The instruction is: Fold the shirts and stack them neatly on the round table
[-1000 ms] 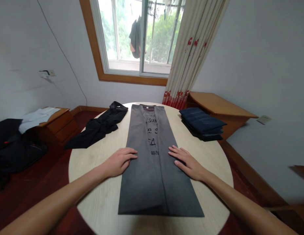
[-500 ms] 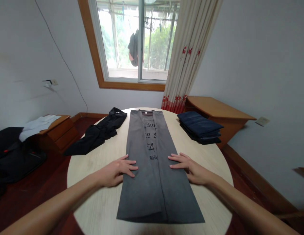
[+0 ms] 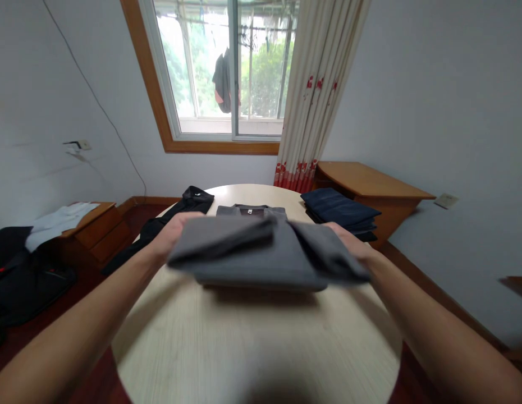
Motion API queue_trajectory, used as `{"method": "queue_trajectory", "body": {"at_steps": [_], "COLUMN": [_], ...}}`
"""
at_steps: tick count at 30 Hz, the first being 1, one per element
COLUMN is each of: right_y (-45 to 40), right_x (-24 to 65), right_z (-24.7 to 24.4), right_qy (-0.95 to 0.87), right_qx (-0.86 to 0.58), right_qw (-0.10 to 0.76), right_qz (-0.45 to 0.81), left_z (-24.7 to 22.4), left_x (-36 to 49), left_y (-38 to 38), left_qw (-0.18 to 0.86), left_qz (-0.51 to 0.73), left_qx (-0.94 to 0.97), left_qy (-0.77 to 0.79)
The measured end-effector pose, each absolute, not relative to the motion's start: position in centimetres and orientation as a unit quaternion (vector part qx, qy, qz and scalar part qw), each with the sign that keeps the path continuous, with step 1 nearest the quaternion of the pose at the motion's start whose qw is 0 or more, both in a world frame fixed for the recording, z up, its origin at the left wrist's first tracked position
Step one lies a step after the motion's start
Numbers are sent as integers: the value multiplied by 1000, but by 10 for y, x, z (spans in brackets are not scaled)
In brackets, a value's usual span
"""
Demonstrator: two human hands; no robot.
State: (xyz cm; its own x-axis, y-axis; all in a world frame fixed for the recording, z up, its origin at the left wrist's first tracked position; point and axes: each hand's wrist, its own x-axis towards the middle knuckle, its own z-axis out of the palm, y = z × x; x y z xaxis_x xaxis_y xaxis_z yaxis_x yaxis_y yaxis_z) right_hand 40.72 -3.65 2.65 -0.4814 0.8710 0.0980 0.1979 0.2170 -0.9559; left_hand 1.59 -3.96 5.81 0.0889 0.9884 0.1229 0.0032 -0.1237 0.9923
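A grey shirt (image 3: 261, 255) is doubled over above the middle of the round table (image 3: 193, 336), its lifted part blurred by motion. Its collar lies toward the far edge. My left hand (image 3: 179, 227) grips the shirt at its left side, and my right hand (image 3: 347, 238) grips it at the right side. The fingers of both hands are mostly hidden by the cloth. The printed lettering is out of sight.
Black clothing (image 3: 160, 221) lies at the table's left. Folded dark garments (image 3: 339, 210) are stacked at the far right. Beyond them stands a wooden desk (image 3: 370, 179). A bedside cabinet (image 3: 105, 235) with white cloth is at the left, beside a black bag (image 3: 33, 286).
The shirt's near end has been lifted and folded away toward the collar. Both hands, flat on the cloth before, have moved forward and now grip it. The view has shifted slightly.
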Motion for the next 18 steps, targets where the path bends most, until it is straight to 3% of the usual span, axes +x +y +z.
{"method": "queue_trajectory", "body": {"at_steps": [2,6,11,18], "right_y": [-6,13,-16,-22], "right_x": [395,379,392,390], "right_z": [11,-26,-55,-54], "right_qy": [-617,-515,-551,-593], "right_qx": [-467,-598,-551,-541], "right_qw": [424,387,406,395], "right_qz": [471,476,477,448], "left_z": [43,-6,-53,-50], "left_x": [25,24,4,20], "left_y": [-3,22,-12,-26], "left_qw": [517,565,545,455], "left_qz": [535,467,371,313], "left_qx": [516,443,528,613], "left_qy": [425,516,535,565]}}
